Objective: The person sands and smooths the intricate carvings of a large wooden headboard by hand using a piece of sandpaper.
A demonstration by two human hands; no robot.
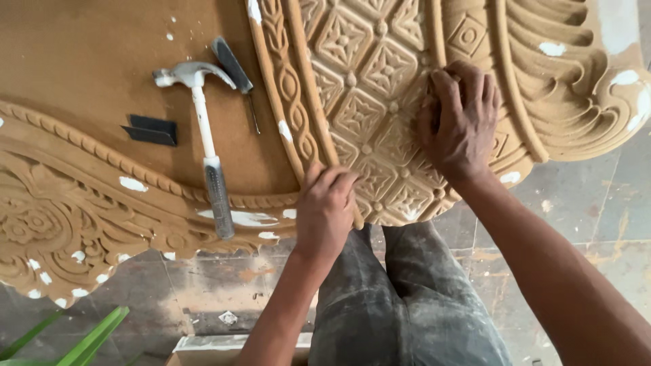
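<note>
- Pressed flat, fingers bunched together, right hand (458, 122) on the carved wooden panel (366, 88), fingertips (441, 81) on the diamond-and-flower relief near the plain curved rib; whether anything sits under the fingers, impossible to tell.
- Left hand (327, 207) curled at the lower edge of the same panel, fingers drawn together against the braided border; nothing visible in the pinch.
- Panel lying flat across the upper middle of the view, tan, dotted with white filler patches, overhanging a grey tiled floor (603, 203).
- Claw hammer (203, 129) resting on the smooth board to the left, white shaft, grey grip toward the near edge, well apart from both hands.
- Chisel (234, 68) just beside the hammer head, dark handle angled up-left.
- Folded dark sandpaper (150, 130) left of the hammer shaft.
- Dusty grey trousers (407, 305) between the forearms, below the panel edge.
- Green leaves (88, 342) at the bottom left corner.
</note>
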